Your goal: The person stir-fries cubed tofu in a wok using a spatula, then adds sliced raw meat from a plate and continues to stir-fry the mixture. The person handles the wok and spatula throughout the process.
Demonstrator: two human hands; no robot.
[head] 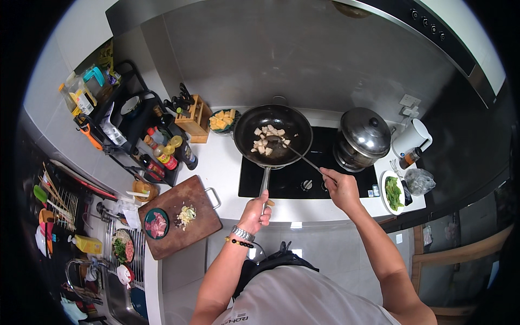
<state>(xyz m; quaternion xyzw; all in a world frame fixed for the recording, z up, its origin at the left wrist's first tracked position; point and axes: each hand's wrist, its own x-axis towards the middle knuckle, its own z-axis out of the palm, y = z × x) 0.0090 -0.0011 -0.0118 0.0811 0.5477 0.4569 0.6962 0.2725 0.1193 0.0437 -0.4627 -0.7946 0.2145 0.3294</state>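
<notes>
A dark wok (268, 115) sits over the left part of a black glass cooktop (260, 191). My left hand (254, 213) grips its metal handle (265, 182) from the front. In my right hand (341, 189) is the thin handle of a cooking ladle (302, 157), whose dark head rests in the wok. Around that head lie pale chunks of meat (268, 132), mostly in the middle of the wok. Dark bare metal shows around the chunks.
A lidded steel pot (363, 136) stands right of the wok, near a white kettle (411, 138) and a plate of green vegetables (393, 193). To the left are a cutting board (185, 231) with chopped aromatics and raw meat, a knife block (195, 122), a bowl of yellow chunks (222, 120) and a bottle rack (134, 122).
</notes>
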